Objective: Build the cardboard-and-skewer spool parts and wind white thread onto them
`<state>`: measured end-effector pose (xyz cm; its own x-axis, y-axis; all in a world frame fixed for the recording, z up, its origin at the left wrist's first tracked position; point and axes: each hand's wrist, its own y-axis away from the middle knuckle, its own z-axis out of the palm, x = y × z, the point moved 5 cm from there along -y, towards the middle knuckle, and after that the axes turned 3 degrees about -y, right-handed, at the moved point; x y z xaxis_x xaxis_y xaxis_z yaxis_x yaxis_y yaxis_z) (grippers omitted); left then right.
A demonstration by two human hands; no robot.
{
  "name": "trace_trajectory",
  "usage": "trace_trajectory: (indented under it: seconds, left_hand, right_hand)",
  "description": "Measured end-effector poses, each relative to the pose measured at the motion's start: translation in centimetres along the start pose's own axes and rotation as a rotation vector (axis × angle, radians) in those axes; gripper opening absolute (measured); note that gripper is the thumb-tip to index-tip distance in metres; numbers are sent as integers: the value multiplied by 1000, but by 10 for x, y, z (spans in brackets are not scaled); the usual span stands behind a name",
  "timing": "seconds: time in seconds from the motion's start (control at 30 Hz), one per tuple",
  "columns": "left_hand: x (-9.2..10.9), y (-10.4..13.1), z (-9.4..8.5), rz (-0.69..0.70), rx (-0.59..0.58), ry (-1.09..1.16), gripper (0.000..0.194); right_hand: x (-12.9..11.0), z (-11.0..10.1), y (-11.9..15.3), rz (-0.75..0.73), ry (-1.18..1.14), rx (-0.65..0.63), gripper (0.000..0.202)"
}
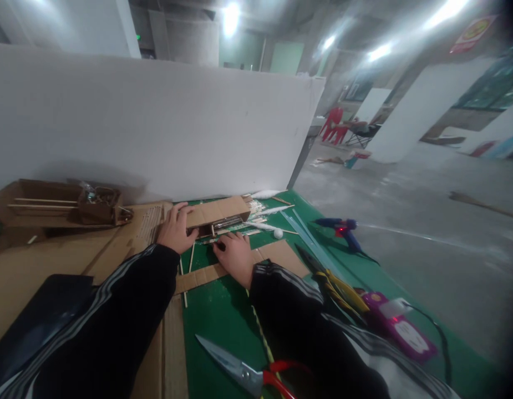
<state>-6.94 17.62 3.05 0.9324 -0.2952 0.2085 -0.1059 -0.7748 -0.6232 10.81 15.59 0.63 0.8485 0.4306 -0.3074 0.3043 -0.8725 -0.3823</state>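
A long open cardboard box [217,209] lies on the green tabletop, with thin glossy strips and a wooden stick visible in its open front. Around its left end my left hand [175,230] is closed, the thumb at the lower front edge. My right hand [235,256] is just in front of the box, its fingers curled down by the thin sticks; whatever is under the fingertips is hidden. A narrow cardboard strip [201,279] passes below the right hand. White-wrapped sticks and a small white ball [278,233] lie right of the box.
Red-handled scissors [243,374] lie open near the front. To the right are yellow-handled pliers [348,293], a purple device [400,324] and a blue glue gun [341,228]. Another cardboard box [52,202] sits left. A white panel [156,122] stands behind.
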Motion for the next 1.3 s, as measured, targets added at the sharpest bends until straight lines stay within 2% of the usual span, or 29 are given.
trace_trajectory:
  seconds: [0.43, 0.6, 0.73, 0.83, 0.9, 0.97, 1.07, 1.17, 1.3]
  left_hand:
    - [1, 0, -2, 16, 15, -3, 57]
    - [5, 0, -9, 51, 16, -2, 61]
    - [14, -3, -26, 120, 19, 3, 65]
    - [22, -9, -48, 138, 49, 12, 63]
    - [26, -16, -67, 115, 76, 18, 57]
    - [30, -22, -86, 87, 67, 24, 45]
    - [38, -22, -105, 100, -98, 41, 24]
    - [38, -2, -109, 109, -322, 33, 21]
    - [28, 45, -105, 60, -527, 51, 23]
  right_hand:
    - [1, 0, 0, 14, -12, 10, 21]
    - [-1, -2, 0, 12, -18, -11, 24]
    - [0, -13, -2, -14, -24, -47, 27]
    - [0, -25, 3, -111, -42, -133, 21]
    - [0, -32, 12, -204, -55, -213, 17]
    - [0, -37, 23, -286, -59, -280, 28]
    - [2, -41, 36, -367, -56, -332, 47]
    - [2, -42, 41, -410, -62, -347, 36]
    - [-3, -48, 40, -463, -94, -346, 24]
